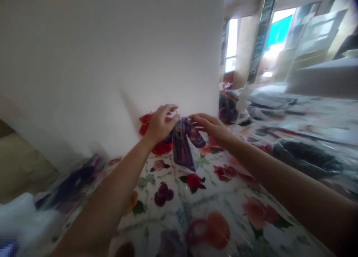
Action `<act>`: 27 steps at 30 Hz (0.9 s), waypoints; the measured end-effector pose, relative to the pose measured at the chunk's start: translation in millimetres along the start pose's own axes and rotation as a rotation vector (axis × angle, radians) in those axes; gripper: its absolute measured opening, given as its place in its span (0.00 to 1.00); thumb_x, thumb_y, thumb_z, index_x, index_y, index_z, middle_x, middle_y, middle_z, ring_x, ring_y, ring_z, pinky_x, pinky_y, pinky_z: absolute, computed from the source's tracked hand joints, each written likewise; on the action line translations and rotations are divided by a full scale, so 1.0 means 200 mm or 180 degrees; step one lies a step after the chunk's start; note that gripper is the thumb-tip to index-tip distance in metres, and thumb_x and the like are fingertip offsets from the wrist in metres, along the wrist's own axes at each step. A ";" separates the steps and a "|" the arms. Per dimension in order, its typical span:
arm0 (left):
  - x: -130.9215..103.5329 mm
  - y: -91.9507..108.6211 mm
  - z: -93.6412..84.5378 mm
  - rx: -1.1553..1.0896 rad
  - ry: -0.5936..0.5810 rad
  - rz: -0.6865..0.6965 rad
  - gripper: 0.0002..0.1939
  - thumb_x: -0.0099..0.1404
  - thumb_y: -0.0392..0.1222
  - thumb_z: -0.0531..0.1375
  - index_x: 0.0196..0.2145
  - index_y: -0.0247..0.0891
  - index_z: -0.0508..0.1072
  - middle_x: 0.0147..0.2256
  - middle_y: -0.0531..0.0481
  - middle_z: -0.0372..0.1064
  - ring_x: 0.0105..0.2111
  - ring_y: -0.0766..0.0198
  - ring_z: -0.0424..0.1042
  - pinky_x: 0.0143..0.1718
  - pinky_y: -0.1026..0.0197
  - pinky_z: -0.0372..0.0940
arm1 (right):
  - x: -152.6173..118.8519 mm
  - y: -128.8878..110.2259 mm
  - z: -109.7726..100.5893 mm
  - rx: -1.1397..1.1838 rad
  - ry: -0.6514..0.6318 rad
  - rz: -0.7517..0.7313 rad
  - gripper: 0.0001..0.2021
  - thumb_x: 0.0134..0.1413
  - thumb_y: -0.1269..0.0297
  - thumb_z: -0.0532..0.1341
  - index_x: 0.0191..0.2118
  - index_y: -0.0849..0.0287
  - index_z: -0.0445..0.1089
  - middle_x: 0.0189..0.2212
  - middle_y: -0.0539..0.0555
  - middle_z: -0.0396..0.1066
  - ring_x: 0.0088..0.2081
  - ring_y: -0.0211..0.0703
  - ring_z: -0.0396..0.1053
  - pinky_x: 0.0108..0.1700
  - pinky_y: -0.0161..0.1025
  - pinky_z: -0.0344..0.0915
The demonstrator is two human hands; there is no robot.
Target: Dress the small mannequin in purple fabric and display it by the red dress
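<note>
A small purple patterned garment with wide sleeves [183, 149] stands or hangs upright near the white panel, with a beaded string down its front. My left hand [165, 122] is at its upper left, fingers curved and thumb apart from them. At its upper right is my right hand [205, 124], fingers spread, the tips by the garment's shoulder. Whether the fingertips touch the cloth is hard to tell. Behind my left hand is a red garment [145, 123], partly hidden by the hand and by the purple one.
A large white panel [112, 63] rises behind the garments. The table has a floral cover [173, 178]. Plastic-wrapped dark items lie at the left [72, 182] and right [304, 156]. A bag with dark and purple contents [228, 106] sits by the panel's right edge.
</note>
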State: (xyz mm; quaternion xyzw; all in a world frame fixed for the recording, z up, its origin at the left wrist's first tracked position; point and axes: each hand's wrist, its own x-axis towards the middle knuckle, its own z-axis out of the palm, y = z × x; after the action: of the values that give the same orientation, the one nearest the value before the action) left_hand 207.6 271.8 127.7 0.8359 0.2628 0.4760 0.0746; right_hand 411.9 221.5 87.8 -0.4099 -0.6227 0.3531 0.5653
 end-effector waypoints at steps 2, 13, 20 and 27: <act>0.06 0.03 -0.02 0.0194 -0.0212 0.0061 0.08 0.65 0.38 0.59 0.41 0.40 0.76 0.41 0.47 0.75 0.39 0.63 0.73 0.44 0.59 0.67 | -0.06 0.02 -0.02 -0.0217 0.0059 0.0037 0.20 0.57 0.48 0.60 0.49 0.55 0.73 0.48 0.57 0.73 0.48 0.48 0.71 0.50 0.46 0.67; 0.13 0.03 -0.06 0.0276 -0.0327 -0.0369 0.05 0.62 0.40 0.61 0.33 0.40 0.77 0.32 0.49 0.77 0.32 0.63 0.73 0.39 0.58 0.65 | -0.19 0.26 -0.01 -0.0030 0.0860 0.0820 0.14 0.47 0.57 0.65 0.38 0.59 0.68 0.37 0.57 0.72 0.37 0.44 0.71 0.38 0.41 0.68; 0.15 -0.01 -0.11 0.0097 0.0037 -0.0553 0.11 0.61 0.47 0.61 0.32 0.37 0.76 0.29 0.48 0.74 0.30 0.63 0.70 0.33 0.61 0.64 | -0.30 0.22 0.06 0.0084 0.0867 0.0562 0.11 0.48 0.56 0.62 0.31 0.59 0.66 0.30 0.50 0.66 0.32 0.38 0.64 0.37 0.38 0.64; 0.15 0.08 -0.17 -0.0017 0.0147 -0.0596 0.12 0.59 0.48 0.63 0.32 0.36 0.76 0.30 0.48 0.74 0.31 0.63 0.70 0.34 0.61 0.65 | -0.33 0.05 0.09 -0.0017 0.0648 0.0317 0.13 0.50 0.53 0.62 0.35 0.59 0.70 0.32 0.51 0.69 0.35 0.40 0.64 0.37 0.37 0.61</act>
State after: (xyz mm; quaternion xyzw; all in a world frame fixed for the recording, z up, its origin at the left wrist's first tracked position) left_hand 196.5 270.1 175.1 0.7963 0.3402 0.4869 0.1149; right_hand 396.1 167.1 49.2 -0.4755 -0.5419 0.3355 0.6063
